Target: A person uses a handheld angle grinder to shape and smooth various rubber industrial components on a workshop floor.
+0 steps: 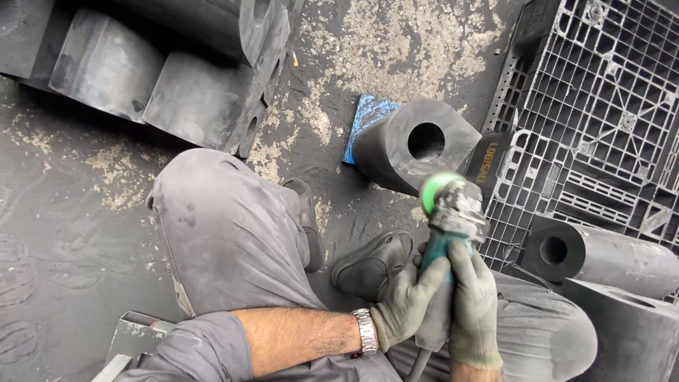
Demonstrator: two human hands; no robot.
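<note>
- Grey-gloved left hand (407, 301) and right hand (472, 293) both wrap tight around a green dusty metal grinder (453, 212).
- Just past the fingers sits a black rubber block with a round hole (414, 145), not touched yet.

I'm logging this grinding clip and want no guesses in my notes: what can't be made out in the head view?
- Grinder: its disc faces away, hidden by its own head.
- Right hand: wrist and arm cut off by the bottom edge.
- Blue sheet: mostly hidden behind the bored black block.
- Metal piece: cut off at the bottom edge.
- Left hand: its palm is hidden against the grinder.
</note>
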